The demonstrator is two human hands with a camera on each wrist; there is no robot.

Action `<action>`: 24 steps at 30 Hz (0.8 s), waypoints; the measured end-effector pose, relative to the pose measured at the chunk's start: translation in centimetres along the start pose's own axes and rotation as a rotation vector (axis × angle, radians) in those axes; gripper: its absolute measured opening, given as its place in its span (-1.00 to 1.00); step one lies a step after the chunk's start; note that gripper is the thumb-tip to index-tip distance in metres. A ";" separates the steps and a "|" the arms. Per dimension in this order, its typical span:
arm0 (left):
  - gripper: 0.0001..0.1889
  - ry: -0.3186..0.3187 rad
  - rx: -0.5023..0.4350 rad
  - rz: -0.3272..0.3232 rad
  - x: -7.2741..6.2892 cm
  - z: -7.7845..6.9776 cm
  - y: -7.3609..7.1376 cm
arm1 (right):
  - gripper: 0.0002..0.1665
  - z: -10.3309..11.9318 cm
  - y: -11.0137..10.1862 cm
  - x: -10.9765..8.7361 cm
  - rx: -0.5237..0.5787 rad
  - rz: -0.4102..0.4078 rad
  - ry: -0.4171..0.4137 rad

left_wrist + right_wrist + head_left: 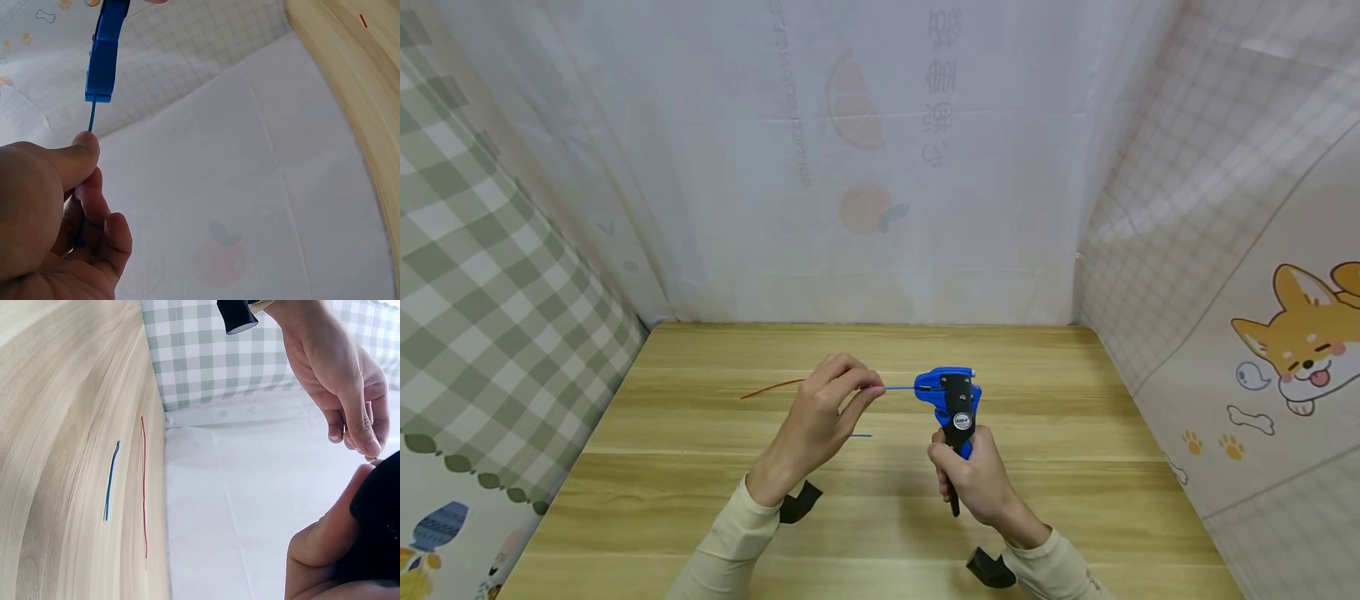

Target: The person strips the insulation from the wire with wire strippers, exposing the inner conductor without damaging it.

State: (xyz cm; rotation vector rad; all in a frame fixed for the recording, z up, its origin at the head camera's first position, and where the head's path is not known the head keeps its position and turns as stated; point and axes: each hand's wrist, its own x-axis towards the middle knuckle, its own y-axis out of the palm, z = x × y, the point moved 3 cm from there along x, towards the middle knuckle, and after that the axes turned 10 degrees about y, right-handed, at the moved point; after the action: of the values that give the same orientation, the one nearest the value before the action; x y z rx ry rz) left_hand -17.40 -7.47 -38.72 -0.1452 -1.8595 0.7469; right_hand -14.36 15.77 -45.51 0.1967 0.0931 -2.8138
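Left hand (827, 408): pinching blue wire (898, 387), running into wire stripper (957, 400). Right hand (973, 475): clamped round stripper's handle (954, 500). Red wire (144, 494): on table (1075, 408) beyond left grip.

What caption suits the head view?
Left hand pinches thin blue wire reaching blue-black pistol-shaped tool gripped by right hand.

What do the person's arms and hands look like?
The left sleeve and right sleeve are pale cream and reach the wrists. The right one has a small dark marking, too tiny to read. A black bent piece juts out beside each wrist. Each grip, left hand and right hand, is bare, with no glove.
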 end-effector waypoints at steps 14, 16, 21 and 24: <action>-0.90 0.010 0.010 -0.001 0.1 0.4 0.0 | -0.70 0.2 0.0 0.2 0.034 0.066 -0.050; -0.89 0.014 0.012 -0.006 0.1 0.4 0.0 | -0.69 0.2 0.0 0.3 0.042 0.070 -0.051; -0.90 0.010 0.013 -0.003 0.0 0.4 0.0 | -0.68 0.3 0.0 0.3 0.053 0.079 -0.044; -0.91 -0.003 0.013 0.008 -0.1 0.4 -0.1 | -0.68 0.3 0.1 0.3 0.058 0.083 -0.037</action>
State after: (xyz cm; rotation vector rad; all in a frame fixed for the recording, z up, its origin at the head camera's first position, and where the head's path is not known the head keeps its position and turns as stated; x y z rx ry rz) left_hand -17.74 -7.73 -38.85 -0.1426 -1.8572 0.7651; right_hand -14.67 15.58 -45.29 0.1573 -0.0045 -2.7379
